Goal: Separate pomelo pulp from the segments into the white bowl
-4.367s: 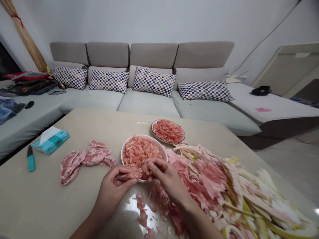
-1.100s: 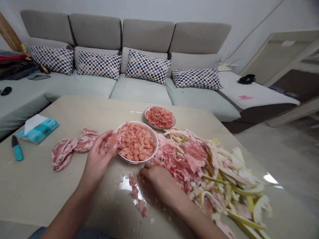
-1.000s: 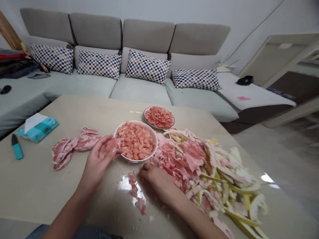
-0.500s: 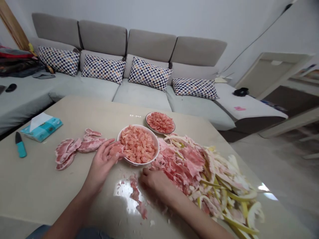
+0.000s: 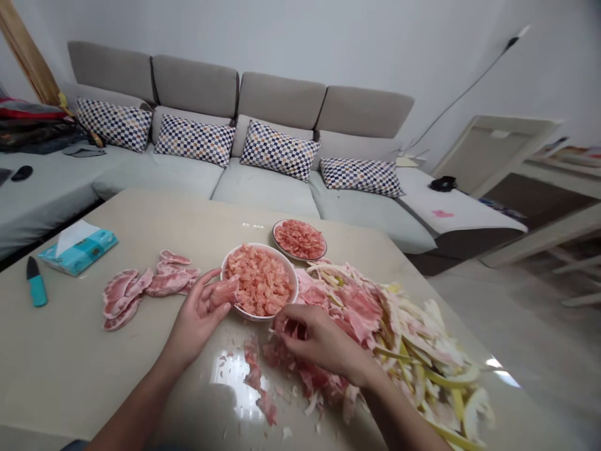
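Left hand (image 5: 195,326), half open, thumb and fingers around a pink pomelo segment (image 5: 224,292) at the rim of a white bowl (image 5: 261,245) heaped with pulp (image 5: 258,282). Right hand (image 5: 323,341), fingers curled into torn pink membrane (image 5: 319,379); whether it grips anything, impossible to tell. Just beyond the bowl, a plate (image 5: 298,259) of pulp; farther left, peeled segments (image 5: 141,291) on the table (image 5: 61,357), then a teal-handled knife (image 5: 35,282) and a tissue box (image 5: 77,247).

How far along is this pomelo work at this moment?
Well along, it seems. Done: a plate and a white bowl hold stripped pink pulp, beside a big heap of membrane and rind. In hand: the left hand holds a segment at the bowl's rim; the right hand works among membrane scraps. Left: several unstripped segments on the table.
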Demonstrator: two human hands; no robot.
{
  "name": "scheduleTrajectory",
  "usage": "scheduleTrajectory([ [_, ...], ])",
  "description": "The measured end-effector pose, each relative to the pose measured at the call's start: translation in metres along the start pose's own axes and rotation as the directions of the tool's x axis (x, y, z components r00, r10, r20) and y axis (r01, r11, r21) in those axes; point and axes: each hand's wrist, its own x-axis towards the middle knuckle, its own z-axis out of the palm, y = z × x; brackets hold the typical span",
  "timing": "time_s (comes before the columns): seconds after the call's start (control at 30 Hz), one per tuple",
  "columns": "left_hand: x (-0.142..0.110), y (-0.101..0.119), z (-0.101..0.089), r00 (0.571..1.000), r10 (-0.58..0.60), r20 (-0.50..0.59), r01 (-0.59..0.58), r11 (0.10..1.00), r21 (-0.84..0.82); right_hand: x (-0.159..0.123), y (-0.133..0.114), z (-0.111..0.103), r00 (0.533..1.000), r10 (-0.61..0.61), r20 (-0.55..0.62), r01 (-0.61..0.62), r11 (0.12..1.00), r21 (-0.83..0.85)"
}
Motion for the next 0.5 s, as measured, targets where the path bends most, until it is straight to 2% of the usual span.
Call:
scheduleTrajectory([
  [0.07,0.0,0.002,-0.001,1.0,-0.011,0.003,0.011,1.0,0.0,0.002,0.001,0.002,0.999,0.003,-0.037,-0.001,0.997,0.072],
  [0.17,-0.001,0.006,-0.002,1.0,-0.018,-0.02,0.018,1.0,0.006,0.003,0.006,0.011,0.997,0.081,0.015,-0.083,0.978,0.193],
  [0.27,-0.002,0.007,-0.002,0.999,-0.017,-0.035,0.018,1.0,0.019,0.0,0.012,0.02,0.989,0.147,0.0,-0.143,0.966,0.216],
  [0.4,-0.002,0.006,0.0,0.999,-0.022,-0.032,0.022,1.0,0.018,-0.005,0.013,0.019,0.986,0.163,-0.043,-0.14,0.936,0.323],
  [0.5,-0.002,0.004,0.001,0.999,-0.03,-0.02,0.031,0.999,0.014,-0.005,0.01,0.015,0.982,0.178,-0.06,-0.132,0.883,0.451],
])
